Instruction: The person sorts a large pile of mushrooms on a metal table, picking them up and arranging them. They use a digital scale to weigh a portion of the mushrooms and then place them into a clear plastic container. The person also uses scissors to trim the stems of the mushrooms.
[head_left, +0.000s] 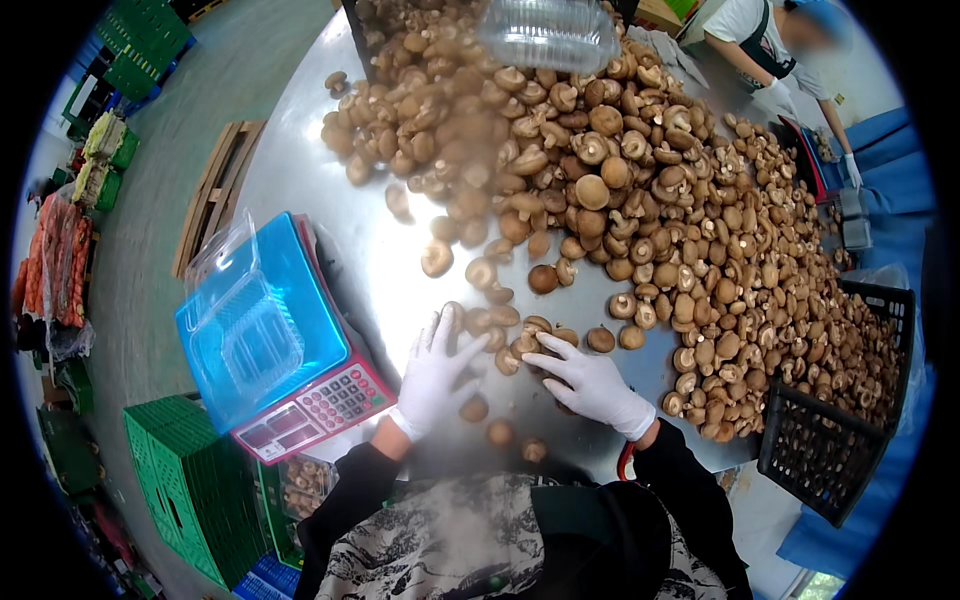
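My left hand (437, 379), in a white glove, is over the metal table with its fingers spread. Its fingertips are beside a few loose shiitake mushrooms (491, 319). My right hand (594, 385), also gloved in white, reaches in from the other side with fingers apart. Two of its fingertips touch or nearly touch a small cluster of mushrooms (525, 345); what lies under the palm is mostly hidden. Between my wrists a few single mushrooms (499, 433) lie near the table's front edge. A large heap of shiitake (637, 165) spreads beyond my hands and to the right.
An open clear plastic clamshell (262, 337) sits on a blue-topped scale (330, 315) at left. Clear trays (551, 34) stand at the far side. A black crate (825, 450) lies tipped at right, mushrooms spilling out. Green crates (191, 480) stand lower left. A co-worker (772, 60) works far right.
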